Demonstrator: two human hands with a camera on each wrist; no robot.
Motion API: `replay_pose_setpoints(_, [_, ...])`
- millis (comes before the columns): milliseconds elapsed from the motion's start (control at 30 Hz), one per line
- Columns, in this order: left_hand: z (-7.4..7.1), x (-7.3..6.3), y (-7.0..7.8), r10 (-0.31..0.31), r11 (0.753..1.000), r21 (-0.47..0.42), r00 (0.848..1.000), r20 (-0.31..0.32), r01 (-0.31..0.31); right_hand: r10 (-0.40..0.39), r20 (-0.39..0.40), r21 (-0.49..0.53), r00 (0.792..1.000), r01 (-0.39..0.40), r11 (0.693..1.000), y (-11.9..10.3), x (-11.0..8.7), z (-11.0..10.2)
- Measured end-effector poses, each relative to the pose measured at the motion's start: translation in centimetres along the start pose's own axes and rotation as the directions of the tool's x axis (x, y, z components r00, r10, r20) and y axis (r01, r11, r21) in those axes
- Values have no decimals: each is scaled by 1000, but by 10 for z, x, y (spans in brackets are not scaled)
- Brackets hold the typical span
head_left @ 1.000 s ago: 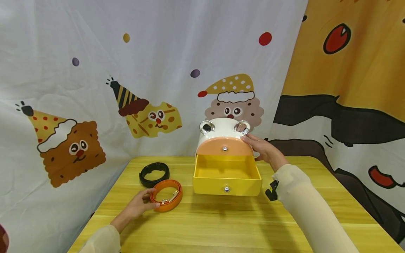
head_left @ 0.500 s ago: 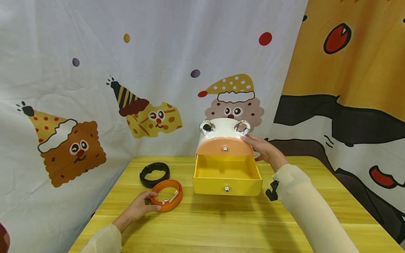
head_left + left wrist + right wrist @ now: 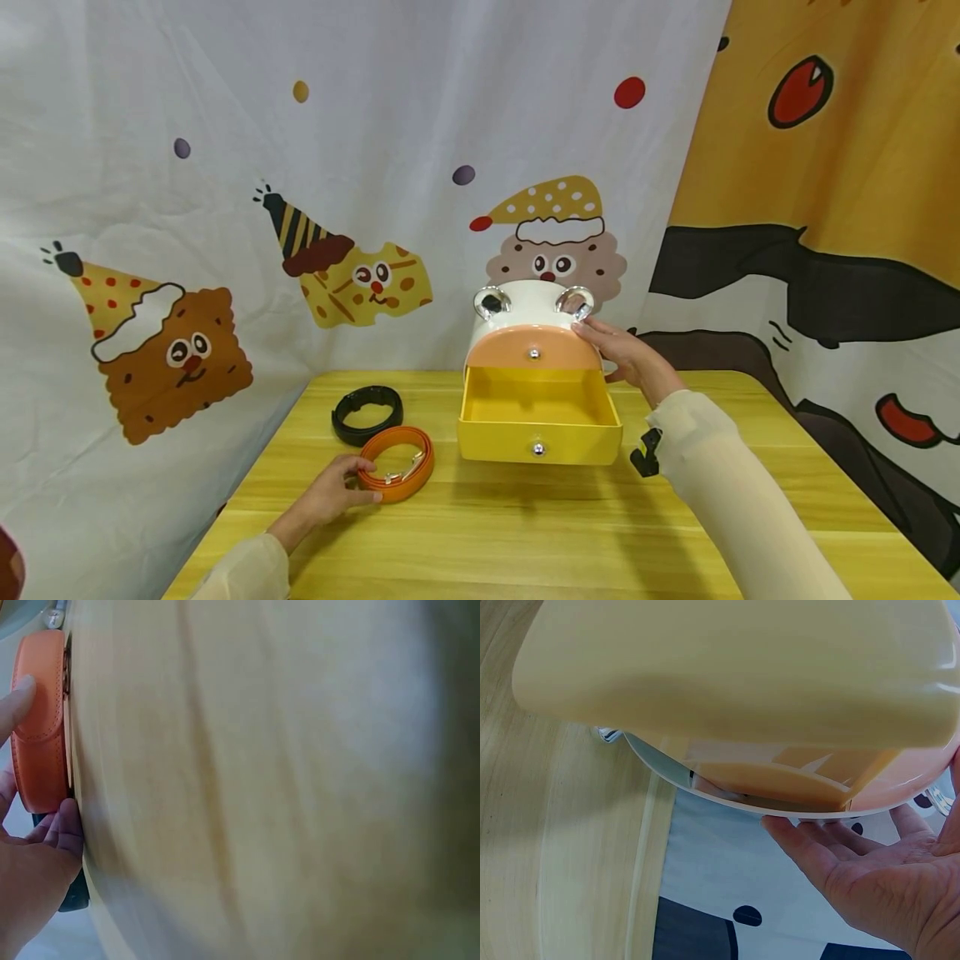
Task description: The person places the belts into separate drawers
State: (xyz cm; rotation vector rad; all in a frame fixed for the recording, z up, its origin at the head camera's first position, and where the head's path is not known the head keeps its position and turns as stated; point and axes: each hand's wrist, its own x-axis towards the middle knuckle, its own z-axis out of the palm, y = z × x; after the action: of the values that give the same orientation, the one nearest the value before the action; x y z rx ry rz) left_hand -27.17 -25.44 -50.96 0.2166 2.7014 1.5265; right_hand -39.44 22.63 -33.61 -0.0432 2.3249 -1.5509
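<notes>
In the head view, a coiled orange belt (image 3: 408,483) with a metal buckle lies on the table at left of centre. My left hand (image 3: 330,493) grips its near-left side between thumb and fingers; in the left wrist view the thumb (image 3: 16,705) lies on the orange strap. A small white drawer box (image 3: 531,302) with silver ears stands farther right. Its yellow lower drawer (image 3: 480,442) is pulled out, with nothing seen inside, and the peach upper drawer (image 3: 502,346) is closed. Against the box's right side rests my right hand (image 3: 628,354), fingers extended.
Behind the orange belt lies a coiled black belt (image 3: 347,429), touching or nearly touching it. The wooden table (image 3: 525,542) ends at the back against a printed cloth (image 3: 375,100). A black strap piece (image 3: 645,452) sits at my right cuff.
My left index finger has slid slightly down along the orange belt's left side. The belt, the drawer box and my right hand keep their places.
</notes>
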Motion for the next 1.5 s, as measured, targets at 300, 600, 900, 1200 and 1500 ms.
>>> replay_pose_setpoints(300, [2,0,-2,42,999,30,999,3,-42,1,-8,-3,1000,-1,1000,1,-1,0])
replay_pose_setpoints(600, [4,-1,2,25,997,74,999,-21,-24,2,-7,1,1000,-2,1000,2,0,1])
replay_pose_setpoints(900, [1,-3,6,59,989,139,998,-38,-53,-1,-1,5,1000,1,1000,2,-1,-1])
replay_pose_setpoints(1200, [-2,-7,12,39,996,85,999,-33,-36,4,-11,-5,1000,-4,1000,2,0,-1])
replay_pose_setpoints(1500, [-7,-10,16,-13,998,64,996,-85,18,8,-14,-7,1000,-8,1000,0,0,0])
